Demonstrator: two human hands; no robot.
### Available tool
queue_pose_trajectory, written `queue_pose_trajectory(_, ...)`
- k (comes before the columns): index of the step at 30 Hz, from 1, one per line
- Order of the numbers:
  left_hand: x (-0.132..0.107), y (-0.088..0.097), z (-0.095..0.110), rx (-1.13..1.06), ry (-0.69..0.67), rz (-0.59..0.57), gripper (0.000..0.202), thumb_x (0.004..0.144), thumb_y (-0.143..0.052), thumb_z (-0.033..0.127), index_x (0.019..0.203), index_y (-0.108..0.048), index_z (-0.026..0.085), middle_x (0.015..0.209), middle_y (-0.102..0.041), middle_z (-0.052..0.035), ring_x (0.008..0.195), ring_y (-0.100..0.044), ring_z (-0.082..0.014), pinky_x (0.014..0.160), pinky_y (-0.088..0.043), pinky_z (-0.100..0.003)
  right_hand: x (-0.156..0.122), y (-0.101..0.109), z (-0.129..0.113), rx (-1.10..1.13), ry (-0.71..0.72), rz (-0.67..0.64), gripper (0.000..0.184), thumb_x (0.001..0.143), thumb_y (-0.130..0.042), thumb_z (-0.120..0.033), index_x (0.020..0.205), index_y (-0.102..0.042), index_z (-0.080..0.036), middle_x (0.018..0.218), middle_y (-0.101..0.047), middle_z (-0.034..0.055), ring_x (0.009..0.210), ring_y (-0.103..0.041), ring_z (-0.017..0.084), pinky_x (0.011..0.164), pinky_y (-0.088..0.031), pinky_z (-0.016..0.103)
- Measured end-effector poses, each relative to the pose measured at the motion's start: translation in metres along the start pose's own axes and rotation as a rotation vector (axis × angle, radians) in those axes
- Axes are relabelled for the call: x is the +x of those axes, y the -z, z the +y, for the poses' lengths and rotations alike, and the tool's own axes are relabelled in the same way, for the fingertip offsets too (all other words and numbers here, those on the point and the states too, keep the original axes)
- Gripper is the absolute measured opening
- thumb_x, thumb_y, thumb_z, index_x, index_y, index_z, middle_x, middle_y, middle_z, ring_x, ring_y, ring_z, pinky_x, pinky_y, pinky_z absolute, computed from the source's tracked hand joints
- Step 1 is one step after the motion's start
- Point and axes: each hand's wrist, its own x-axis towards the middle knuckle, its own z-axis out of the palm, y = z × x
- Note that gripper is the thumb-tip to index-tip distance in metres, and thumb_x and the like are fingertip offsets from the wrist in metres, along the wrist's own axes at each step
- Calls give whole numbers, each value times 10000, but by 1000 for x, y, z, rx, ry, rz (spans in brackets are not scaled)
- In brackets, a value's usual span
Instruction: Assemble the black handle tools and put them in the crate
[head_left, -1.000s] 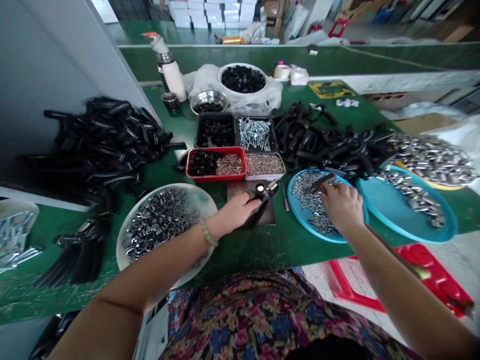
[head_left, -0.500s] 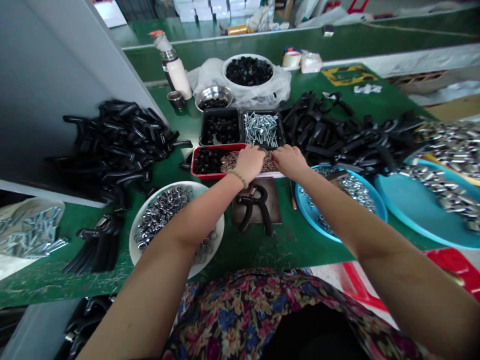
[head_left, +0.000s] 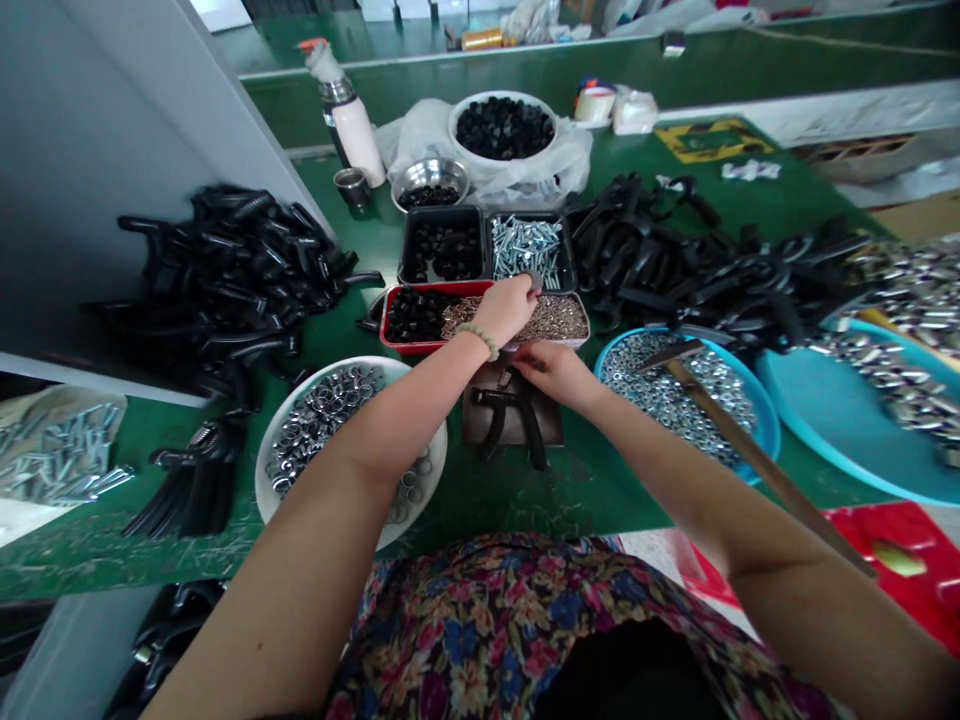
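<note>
My left hand (head_left: 511,308) reaches over the small copper-coloured parts (head_left: 555,318) to the front edge of the black tray of screws (head_left: 525,248). Its fingers are curled down and closed, and their tips are mostly hidden. Lower down, my right hand (head_left: 556,372) pinches at the upper end of a black spring clamp (head_left: 510,415); whatever sits between the fingertips is too small to make out. The clamp lies on a flat metal plate (head_left: 551,428), handles toward me.
A white bowl of metal rings (head_left: 268,445) stands left, a blue basin of nuts (head_left: 769,420) right, with a hammer (head_left: 720,415) across it. Black clamp parts (head_left: 247,270) are heaped left, more black parts (head_left: 675,260) right. A bottle (head_left: 356,140) stands behind.
My right hand has come back from the copper-coloured parts to the top of the clamp. My left hand has shifted slightly right and away from me, toward the screws.
</note>
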Motion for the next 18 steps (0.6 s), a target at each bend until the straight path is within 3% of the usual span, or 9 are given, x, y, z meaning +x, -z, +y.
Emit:
queue_pose_trajectory(3, -27, 18, -2, -326, 31, 29, 134, 865, -554, 181, 926, -659, 124, 900, -717, -83, 878, -664, -172, 861, -485, -303, 1, -5, 4, -49, 38, 9, 99, 845, -554, -174, 854, -652, -163, 853, -671, 75, 785, -618, 181, 729, -485, 310)
queue_pose_trajectory(8, -110, 35, -14, -703, 179, -94, 141, 872, -564, 243, 938, -631, 139, 872, -719, -57, 797, -681, -154, 790, -531, -295, -1, -4, 6, -94, 76, -31, 128, 885, -521, -203, 887, -646, -178, 852, -653, 63, 802, -604, 182, 751, -481, 315)
queue_pose_trajectory(12, -156, 23, -17, -570, 280, -77, 143, 886, -544, 245, 944, -646, 162, 882, -719, -45, 850, -675, -166, 812, -518, -286, -3, -1, 6, -119, 86, -43, 140, 895, -512, -227, 881, -643, -179, 844, -645, 63, 788, -595, 180, 731, -473, 305)
queue_pose_trajectory(18, -163, 5, -13, -180, 150, -57, 234, 925, -510, 334, 966, -670, 169, 1022, -674, -73, 954, -643, -187, 901, -491, -307, -5, 3, 4, -138, 59, -71, 172, 904, -492, -247, 907, -646, -171, 852, -645, 68, 787, -598, 179, 723, -473, 304)
